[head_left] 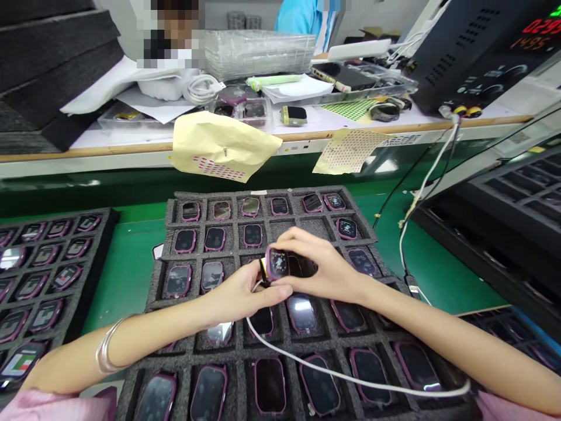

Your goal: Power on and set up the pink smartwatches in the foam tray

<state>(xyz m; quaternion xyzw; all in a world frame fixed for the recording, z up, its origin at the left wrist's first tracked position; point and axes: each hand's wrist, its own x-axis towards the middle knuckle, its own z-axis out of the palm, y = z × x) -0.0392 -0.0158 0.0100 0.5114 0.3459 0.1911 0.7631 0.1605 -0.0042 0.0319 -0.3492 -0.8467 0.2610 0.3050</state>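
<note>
A smartwatch with a purple case and a lit dial is pinched between the thumb and fingers of my right hand. My left hand is closed on the small black-and-yellow end of a white cable, held against or right beside the watch's left side. Whether the two touch is hidden. Both hands are above a grey foam tray whose pockets hold many purple-cased watches, mostly with dark screens. A watch with a lit dial lies near the tray's right edge.
Another foam tray of watches lies at left, and dark stacked trays stand at right. Behind, a shelf edge carries yellow papers, clear boxes and a power supply. Cables hang at right. Two people are beyond the shelf.
</note>
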